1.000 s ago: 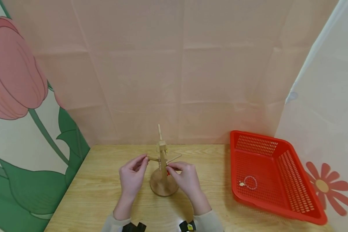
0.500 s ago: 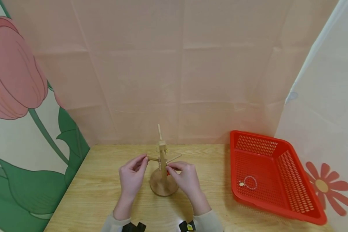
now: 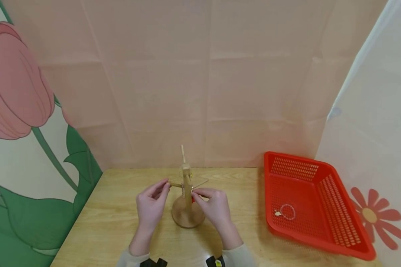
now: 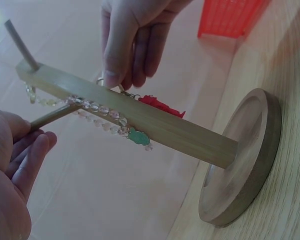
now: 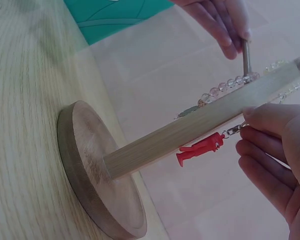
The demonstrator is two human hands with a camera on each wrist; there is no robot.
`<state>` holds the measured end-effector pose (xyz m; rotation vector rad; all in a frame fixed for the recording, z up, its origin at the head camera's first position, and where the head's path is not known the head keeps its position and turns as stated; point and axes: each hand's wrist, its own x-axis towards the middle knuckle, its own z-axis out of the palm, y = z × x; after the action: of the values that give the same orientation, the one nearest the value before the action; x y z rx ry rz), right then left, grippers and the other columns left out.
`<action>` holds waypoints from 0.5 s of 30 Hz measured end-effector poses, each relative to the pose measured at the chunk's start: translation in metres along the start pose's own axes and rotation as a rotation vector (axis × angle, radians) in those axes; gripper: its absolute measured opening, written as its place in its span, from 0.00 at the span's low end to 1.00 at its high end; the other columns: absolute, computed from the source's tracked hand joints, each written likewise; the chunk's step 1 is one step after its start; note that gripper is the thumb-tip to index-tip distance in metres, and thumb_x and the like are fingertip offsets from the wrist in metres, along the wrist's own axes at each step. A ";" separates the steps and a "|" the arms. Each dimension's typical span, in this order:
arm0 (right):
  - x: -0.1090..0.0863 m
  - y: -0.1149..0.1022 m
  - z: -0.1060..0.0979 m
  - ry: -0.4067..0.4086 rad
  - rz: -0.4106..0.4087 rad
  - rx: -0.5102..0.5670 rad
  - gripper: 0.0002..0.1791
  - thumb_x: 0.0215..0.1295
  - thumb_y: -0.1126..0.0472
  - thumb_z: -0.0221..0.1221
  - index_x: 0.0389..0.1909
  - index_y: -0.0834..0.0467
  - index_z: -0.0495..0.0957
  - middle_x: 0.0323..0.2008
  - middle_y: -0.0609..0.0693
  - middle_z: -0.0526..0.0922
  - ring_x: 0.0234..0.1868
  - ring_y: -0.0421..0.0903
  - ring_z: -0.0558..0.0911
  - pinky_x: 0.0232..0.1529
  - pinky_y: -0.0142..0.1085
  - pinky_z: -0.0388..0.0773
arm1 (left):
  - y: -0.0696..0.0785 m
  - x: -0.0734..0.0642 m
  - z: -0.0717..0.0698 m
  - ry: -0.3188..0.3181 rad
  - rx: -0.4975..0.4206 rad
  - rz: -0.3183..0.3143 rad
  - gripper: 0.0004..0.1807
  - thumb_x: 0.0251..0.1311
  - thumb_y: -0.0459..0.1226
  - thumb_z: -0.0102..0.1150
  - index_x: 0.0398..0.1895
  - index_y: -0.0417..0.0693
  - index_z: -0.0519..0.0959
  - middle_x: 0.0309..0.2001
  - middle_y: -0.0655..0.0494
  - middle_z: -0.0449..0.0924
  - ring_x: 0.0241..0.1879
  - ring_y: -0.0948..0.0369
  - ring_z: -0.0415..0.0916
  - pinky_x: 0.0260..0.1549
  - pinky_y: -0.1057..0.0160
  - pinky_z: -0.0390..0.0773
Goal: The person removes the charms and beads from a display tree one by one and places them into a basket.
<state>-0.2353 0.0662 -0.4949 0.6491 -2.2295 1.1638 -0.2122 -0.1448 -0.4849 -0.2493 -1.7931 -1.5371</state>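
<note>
A wooden stand with a round base (image 3: pixel 188 218) and an upright post (image 4: pixel 180 131) has thin pegs at its sides and top. My left hand (image 3: pixel 151 204) pinches the end of the left peg (image 4: pixel 54 117). A clear-and-pink bead bracelet (image 4: pixel 96 108) with a green charm (image 4: pixel 138 136) hangs on that peg, against the post. On the other side, my right hand (image 3: pixel 215 205) pinches the metal ring and clasp of a keychain, close to the post. Its red figure charm (image 5: pixel 204 148) dangles below the fingers. Pale yellow beads (image 4: pixel 47 101) hang higher up the post.
At the right of the wooden table (image 3: pixel 110 218) stands a red plastic basket (image 3: pixel 320 246), with a pale bead bracelet (image 3: pixel 278 213) inside. Behind the table hangs a plain pinkish cloth (image 3: pixel 160 92); flower-printed sheets flank it on both sides.
The head view has shifted very slightly. Both hands keep the same grips, on the peg and on the keychain.
</note>
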 end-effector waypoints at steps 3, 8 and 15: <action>0.001 0.000 -0.001 0.005 0.002 -0.001 0.03 0.62 0.65 0.78 0.34 0.54 0.94 0.35 0.45 0.93 0.38 0.39 0.91 0.41 0.38 0.92 | 0.000 0.001 0.000 -0.001 0.004 0.007 0.08 0.64 0.23 0.73 0.45 0.35 0.91 0.37 0.46 0.92 0.33 0.55 0.91 0.35 0.69 0.90; 0.000 0.001 -0.002 0.023 -0.007 0.003 0.05 0.59 0.67 0.78 0.33 0.55 0.93 0.34 0.45 0.93 0.37 0.40 0.91 0.39 0.38 0.92 | 0.002 0.000 -0.002 -0.007 0.000 -0.007 0.08 0.63 0.23 0.73 0.44 0.33 0.90 0.37 0.46 0.92 0.33 0.55 0.91 0.35 0.68 0.90; 0.001 0.002 -0.005 0.066 0.007 0.013 0.05 0.58 0.69 0.77 0.34 0.57 0.92 0.34 0.49 0.92 0.35 0.43 0.91 0.37 0.40 0.93 | 0.001 0.001 -0.001 -0.004 0.008 -0.002 0.08 0.63 0.23 0.73 0.44 0.35 0.91 0.36 0.47 0.92 0.33 0.50 0.91 0.35 0.68 0.90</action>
<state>-0.2359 0.0717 -0.4934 0.6002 -2.1720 1.1873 -0.2116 -0.1456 -0.4837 -0.2477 -1.8026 -1.5315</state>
